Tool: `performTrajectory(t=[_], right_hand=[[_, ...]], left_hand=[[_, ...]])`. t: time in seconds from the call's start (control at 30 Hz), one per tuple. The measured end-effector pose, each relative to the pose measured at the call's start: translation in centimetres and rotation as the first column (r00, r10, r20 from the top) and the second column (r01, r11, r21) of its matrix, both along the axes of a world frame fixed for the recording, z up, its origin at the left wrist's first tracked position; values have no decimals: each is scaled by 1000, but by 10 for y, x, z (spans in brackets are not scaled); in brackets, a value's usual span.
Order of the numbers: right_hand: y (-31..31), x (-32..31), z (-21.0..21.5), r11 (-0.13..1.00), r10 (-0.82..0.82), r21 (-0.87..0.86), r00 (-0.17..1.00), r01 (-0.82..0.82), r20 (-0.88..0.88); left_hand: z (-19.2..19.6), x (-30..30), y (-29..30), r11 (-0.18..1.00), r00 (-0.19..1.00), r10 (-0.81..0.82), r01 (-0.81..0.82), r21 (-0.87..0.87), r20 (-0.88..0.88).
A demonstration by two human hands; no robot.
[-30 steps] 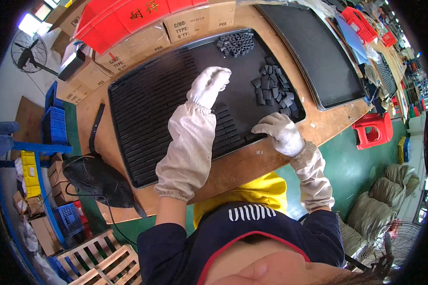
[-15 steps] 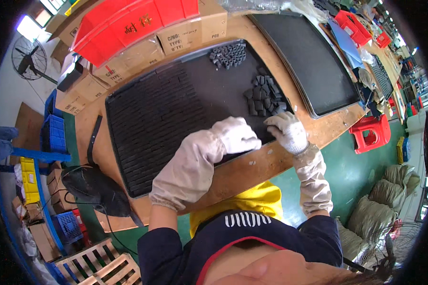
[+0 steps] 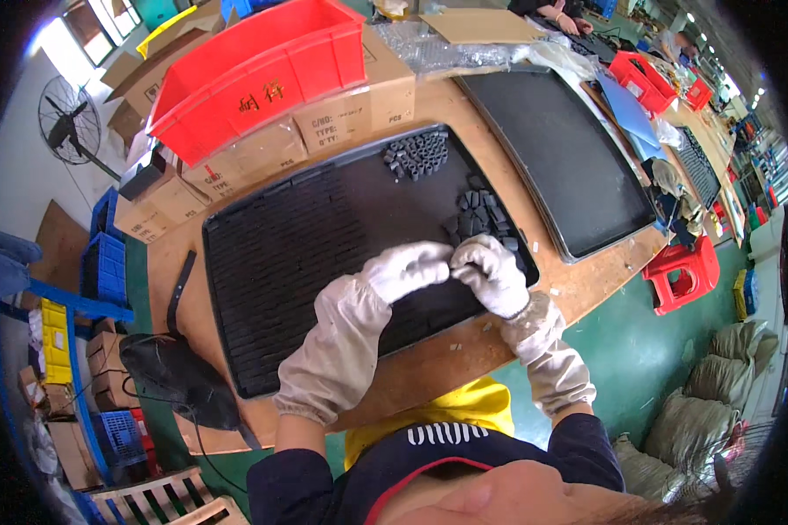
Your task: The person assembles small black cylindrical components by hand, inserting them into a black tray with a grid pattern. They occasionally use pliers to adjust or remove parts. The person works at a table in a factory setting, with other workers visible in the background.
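Black, small pieces (image 3: 479,210) are heaped loosely at the right side of a dark tray (image 3: 385,210), just beyond the right hand (image 3: 492,274). The fingers of that white-gloved hand are curled, close to the fingertips of the left hand (image 3: 409,269), likewise gloved; whether a piece is pinched by either cannot be told (the fingertips are too small and turned to be read). Left of the hands, much of the tray is covered by close-set rows of black strips (image 3: 280,262); by a dragging left sleeve (image 3: 337,337), these could be skewed. At the far end, a cluster of short black tubes (image 3: 418,155), seemingly stood on end, could be toppled if brushed by a cuff. From thick glove fabric, anything small could easily be dropped. The tray is carried by a wooden surface (image 3: 429,363), with stacked trays (image 3: 560,157) set to the right and cardboard boxes (image 3: 354,114) placed behind, topped by a red bin (image 3: 267,83).
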State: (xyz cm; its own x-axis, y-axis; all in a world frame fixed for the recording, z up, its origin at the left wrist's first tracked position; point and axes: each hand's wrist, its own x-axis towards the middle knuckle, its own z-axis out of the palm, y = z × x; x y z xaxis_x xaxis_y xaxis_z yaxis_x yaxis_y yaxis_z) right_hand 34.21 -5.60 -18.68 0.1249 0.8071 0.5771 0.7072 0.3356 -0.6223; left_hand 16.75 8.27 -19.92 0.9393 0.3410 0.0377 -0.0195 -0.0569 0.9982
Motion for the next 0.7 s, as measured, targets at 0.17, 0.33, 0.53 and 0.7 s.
performTrajectory(t=[0.17,0.33,0.53,0.7], right_hand=[[13,-4,10,995,-30,95,991,18,130],[28,4,15,988,-57,155,947,8,317],[90,78,8,941,-326,14,897,338,300],[130,99,-16,909,-317,-106,833,403,453]], left_hand=[[18,-7,-1,986,995,-39,24,-168,-91],[26,-8,4,991,977,80,-99,-88,-200],[24,-9,11,965,962,194,-223,-141,-194],[12,-9,15,948,950,277,-294,-118,-142]])
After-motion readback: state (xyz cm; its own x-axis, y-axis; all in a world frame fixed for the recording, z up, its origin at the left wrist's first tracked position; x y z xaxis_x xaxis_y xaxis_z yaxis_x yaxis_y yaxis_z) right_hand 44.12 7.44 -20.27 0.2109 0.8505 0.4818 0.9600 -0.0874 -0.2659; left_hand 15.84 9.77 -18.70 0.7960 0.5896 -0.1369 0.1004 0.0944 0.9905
